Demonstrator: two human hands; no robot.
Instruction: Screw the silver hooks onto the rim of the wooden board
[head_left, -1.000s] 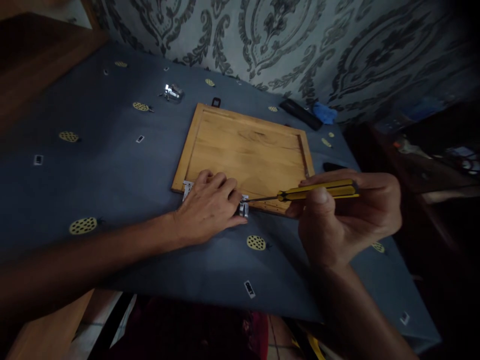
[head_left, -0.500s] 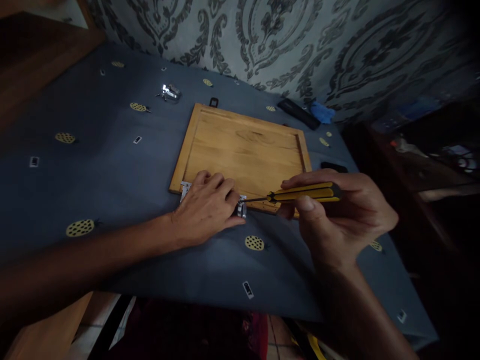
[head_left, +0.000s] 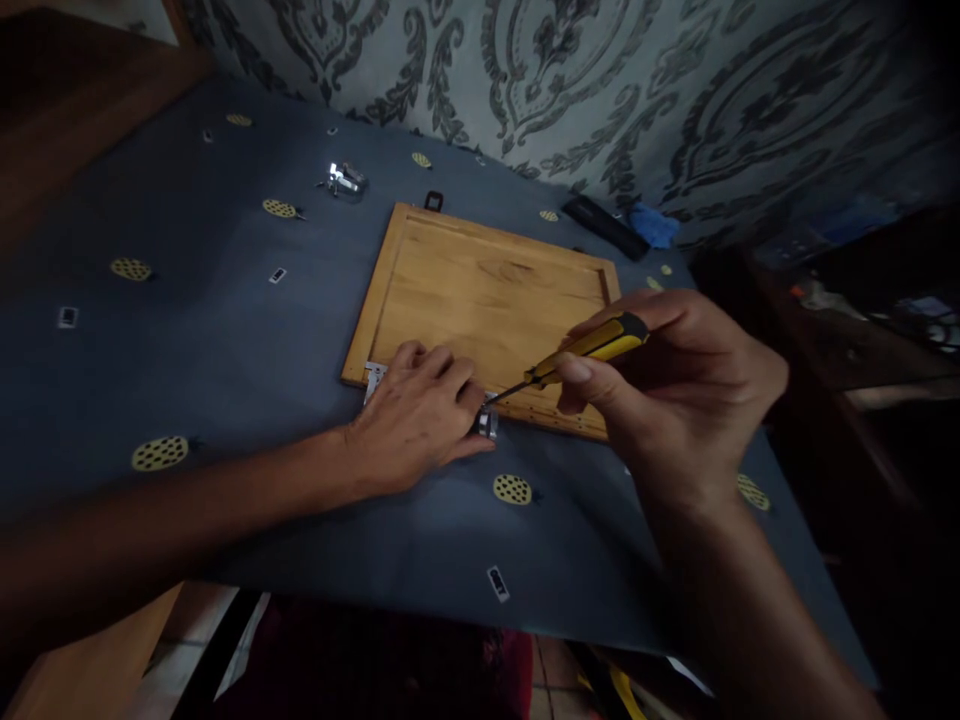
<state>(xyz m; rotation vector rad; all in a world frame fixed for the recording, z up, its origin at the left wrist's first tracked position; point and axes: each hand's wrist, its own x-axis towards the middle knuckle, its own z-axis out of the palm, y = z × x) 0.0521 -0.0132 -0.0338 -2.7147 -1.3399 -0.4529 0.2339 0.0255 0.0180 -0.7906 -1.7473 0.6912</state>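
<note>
A wooden panel (head_left: 465,290) with a raised frame, like a small cabinet door, lies flat on the cloth-covered table. My left hand (head_left: 420,415) rests over its near edge, fingers curled and thumb low, holding a metal hinge (head_left: 487,422) whose end shows beside the fingertips. Another metal plate (head_left: 374,376) shows at the panel's near left corner, partly under the same hand. In my right hand (head_left: 667,390) is a yellow and black screwdriver (head_left: 589,350), gripped by the handle between thumb and fingers. Its tip meets the hinge; the screw itself is too small to make out.
A loose metal hinge (head_left: 345,180) lies on the blue tablecloth (head_left: 225,330) at the back left. Behind the panel are a black buckle-like piece (head_left: 433,201), a dark elongated object (head_left: 606,227) and a blue cloth (head_left: 654,225). A patterned wall (head_left: 555,80) closes off the back.
My right hand has risen slightly, tilting the screwdriver handle from nearly level to a steeper slope. The tip stays at the hinge, and my left hand keeps its place on the panel edge.
</note>
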